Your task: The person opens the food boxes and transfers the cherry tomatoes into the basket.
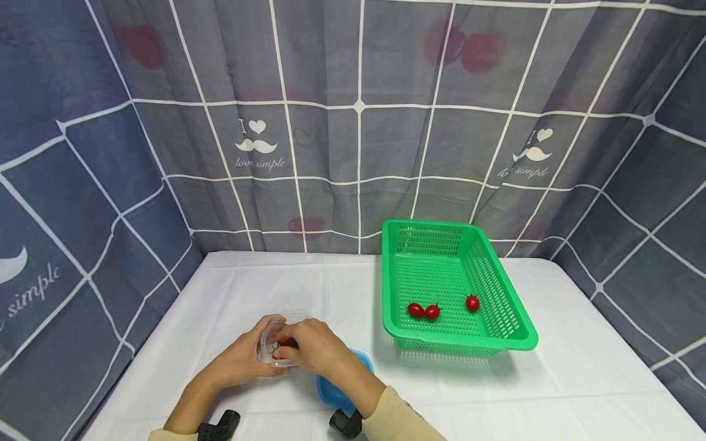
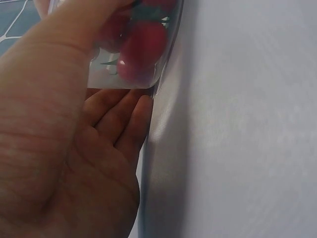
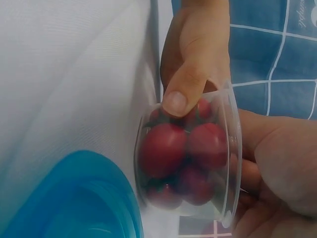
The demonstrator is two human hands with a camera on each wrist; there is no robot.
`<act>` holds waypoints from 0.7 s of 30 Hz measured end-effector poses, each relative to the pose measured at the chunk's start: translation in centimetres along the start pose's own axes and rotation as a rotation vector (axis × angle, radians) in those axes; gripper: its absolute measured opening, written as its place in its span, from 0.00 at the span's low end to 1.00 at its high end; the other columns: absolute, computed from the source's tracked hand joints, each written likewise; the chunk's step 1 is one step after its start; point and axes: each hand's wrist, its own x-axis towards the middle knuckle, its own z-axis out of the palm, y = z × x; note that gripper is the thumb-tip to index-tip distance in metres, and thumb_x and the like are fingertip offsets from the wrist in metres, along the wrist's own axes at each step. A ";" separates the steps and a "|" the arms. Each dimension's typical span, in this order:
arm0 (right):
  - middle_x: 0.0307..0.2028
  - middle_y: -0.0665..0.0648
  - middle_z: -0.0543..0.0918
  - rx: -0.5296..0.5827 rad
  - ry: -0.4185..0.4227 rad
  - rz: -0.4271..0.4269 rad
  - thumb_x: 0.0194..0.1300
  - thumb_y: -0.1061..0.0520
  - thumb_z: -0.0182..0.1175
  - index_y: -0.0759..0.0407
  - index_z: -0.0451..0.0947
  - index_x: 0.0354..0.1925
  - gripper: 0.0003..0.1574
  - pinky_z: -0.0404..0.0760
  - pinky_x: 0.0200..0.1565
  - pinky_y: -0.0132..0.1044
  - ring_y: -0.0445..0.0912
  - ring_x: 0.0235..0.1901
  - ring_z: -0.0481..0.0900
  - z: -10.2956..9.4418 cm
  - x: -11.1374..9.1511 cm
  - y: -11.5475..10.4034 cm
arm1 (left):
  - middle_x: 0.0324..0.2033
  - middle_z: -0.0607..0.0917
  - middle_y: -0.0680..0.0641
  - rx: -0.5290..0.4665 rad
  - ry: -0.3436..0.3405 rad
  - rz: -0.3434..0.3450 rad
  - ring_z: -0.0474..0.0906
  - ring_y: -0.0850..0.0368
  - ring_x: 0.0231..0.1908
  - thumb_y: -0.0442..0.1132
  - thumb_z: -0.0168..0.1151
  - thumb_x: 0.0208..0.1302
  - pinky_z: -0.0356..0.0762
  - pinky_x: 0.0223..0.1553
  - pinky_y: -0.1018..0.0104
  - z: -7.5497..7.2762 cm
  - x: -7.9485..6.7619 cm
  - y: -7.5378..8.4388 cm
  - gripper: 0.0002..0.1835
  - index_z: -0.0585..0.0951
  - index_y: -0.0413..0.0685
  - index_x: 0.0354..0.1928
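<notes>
My left hand (image 1: 250, 355) grips a clear plastic tub (image 1: 267, 344) from the side, tilted with its mouth toward my right hand. In the right wrist view the left thumb (image 3: 177, 101) presses on its wall. Several red cherry tomatoes (image 3: 163, 148) with green stems show through the plastic. My right hand (image 1: 311, 344) has its curled fingers in the tub's mouth, with a red cherry tomato (image 1: 277, 354) showing between thumb and forefinger. Its fingertips are partly hidden. The left wrist view shows left fingers (image 2: 121, 119) under the tub.
A blue plastic container (image 1: 333, 392) stands on the white tablecloth (image 1: 353, 300) beneath my right forearm. To the right is a green slatted basket (image 1: 463, 344) with 3 cherry tomatoes (image 1: 432, 312) in it. A grey checked curtain (image 1: 331, 141) hangs behind and at both sides.
</notes>
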 end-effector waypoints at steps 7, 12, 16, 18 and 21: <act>0.36 0.43 0.90 0.009 -0.029 0.009 0.66 0.49 0.71 0.54 0.89 0.45 0.13 0.75 0.39 0.22 0.28 0.33 0.78 -0.2 0.3 -0.1 | 0.64 0.79 0.50 -0.028 -0.013 -0.006 0.75 0.46 0.64 0.58 0.82 0.48 0.71 0.62 0.40 -0.1 0.1 0.0 0.53 0.64 0.55 0.73; 0.35 0.42 0.90 0.007 -0.043 0.002 0.68 0.50 0.69 0.53 0.89 0.45 0.11 0.75 0.40 0.22 0.27 0.31 0.76 -0.2 0.4 0.0 | 0.62 0.80 0.50 -0.045 -0.019 -0.017 0.76 0.47 0.62 0.57 0.83 0.49 0.72 0.61 0.40 -0.2 0.1 0.1 0.53 0.63 0.55 0.74; 0.34 0.41 0.89 0.015 -0.043 -0.007 0.70 0.53 0.68 0.52 0.89 0.43 0.07 0.73 0.39 0.22 0.26 0.30 0.74 0.0 0.4 0.2 | 0.65 0.78 0.48 -0.041 -0.016 -0.028 0.75 0.45 0.64 0.58 0.82 0.48 0.72 0.61 0.38 -0.1 0.0 0.2 0.54 0.63 0.55 0.75; 0.32 0.40 0.88 0.018 -0.039 -0.007 0.69 0.55 0.68 0.52 0.89 0.43 0.06 0.73 0.39 0.21 0.26 0.29 0.73 0.0 0.3 0.2 | 0.66 0.78 0.46 -0.034 -0.012 -0.032 0.75 0.44 0.64 0.58 0.82 0.49 0.72 0.62 0.38 -0.1 -0.1 0.2 0.55 0.62 0.55 0.75; 0.31 0.40 0.88 0.009 -0.024 -0.005 0.69 0.56 0.68 0.52 0.88 0.45 0.07 0.73 0.40 0.22 0.26 0.29 0.73 0.1 0.3 0.2 | 0.66 0.78 0.45 -0.032 -0.010 -0.034 0.76 0.44 0.64 0.58 0.82 0.48 0.73 0.61 0.39 -0.1 -0.1 0.2 0.55 0.62 0.54 0.75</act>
